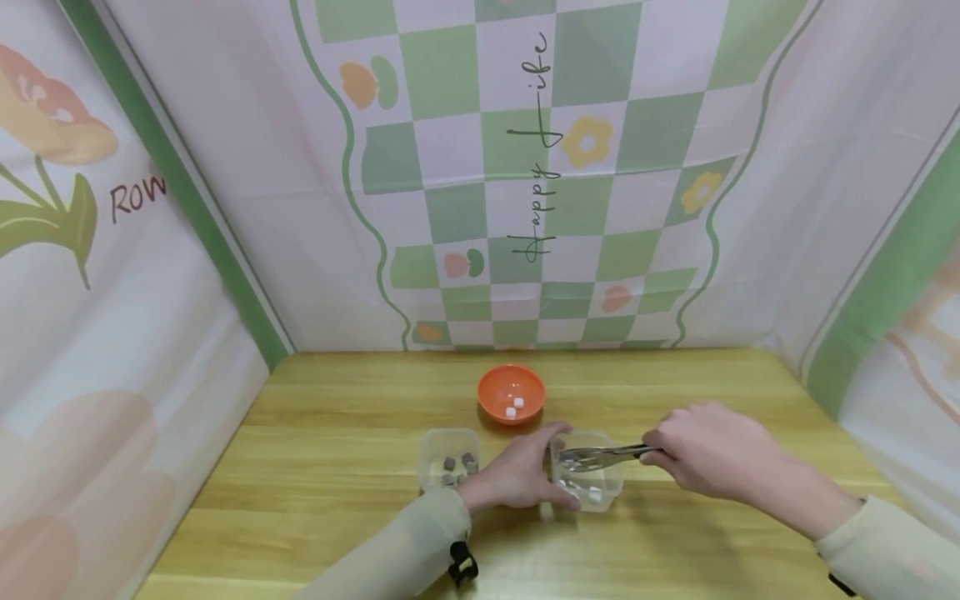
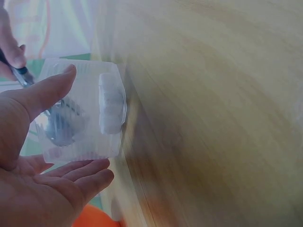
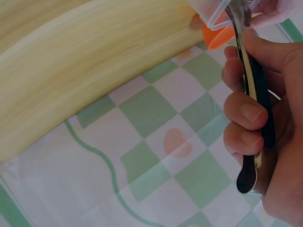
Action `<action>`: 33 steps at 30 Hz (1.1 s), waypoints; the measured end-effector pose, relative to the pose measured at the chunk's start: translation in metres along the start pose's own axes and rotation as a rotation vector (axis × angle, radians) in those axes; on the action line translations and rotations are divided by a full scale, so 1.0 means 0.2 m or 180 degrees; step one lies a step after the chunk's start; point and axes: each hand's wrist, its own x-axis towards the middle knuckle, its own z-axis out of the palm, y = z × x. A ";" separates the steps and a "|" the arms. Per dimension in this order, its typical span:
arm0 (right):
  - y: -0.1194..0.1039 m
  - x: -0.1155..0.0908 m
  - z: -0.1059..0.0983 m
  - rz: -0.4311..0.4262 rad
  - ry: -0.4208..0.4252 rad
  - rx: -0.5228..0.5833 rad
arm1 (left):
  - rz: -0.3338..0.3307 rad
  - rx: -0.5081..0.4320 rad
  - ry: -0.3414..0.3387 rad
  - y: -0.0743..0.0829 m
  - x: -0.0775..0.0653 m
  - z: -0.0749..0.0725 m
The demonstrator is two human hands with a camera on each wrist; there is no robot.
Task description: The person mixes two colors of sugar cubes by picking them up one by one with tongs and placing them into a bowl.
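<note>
My left hand (image 1: 521, 471) holds a clear plastic container (image 1: 611, 479) by its sides, thumb on one side and fingers on the other. White cubes (image 2: 111, 104) lie at the bottom of this container. In my right hand (image 1: 712, 450) is a pair of metal tongs (image 1: 611, 454), gripped along the handles with curled fingers. The heads of the tongs reach down inside the container; whether they pinch a cube cannot be made out. Behind the hands stands an orange bowl (image 1: 491, 392) with white cubes (image 1: 511, 412) in it.
A second clear container (image 1: 431, 442), holding several dark grey cubes (image 1: 449, 463), stands left of my left hand, partly covered by its wrist. All stand on a wooden table (image 1: 337, 500). A printed cloth (image 1: 517, 167) hangs behind the table's far edge.
</note>
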 end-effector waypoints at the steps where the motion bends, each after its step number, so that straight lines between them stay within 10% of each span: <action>1: 0.00 -0.01 0.00 0.0003 0.0030 -0.0027 | 0.0001 0.0014 0.0002 0.00 0.00 0.00; 33: 0.02 -0.19 0.02 -0.0171 0.1179 -0.0253 | 0.0012 -0.0012 -0.0010 -0.01 0.00 0.00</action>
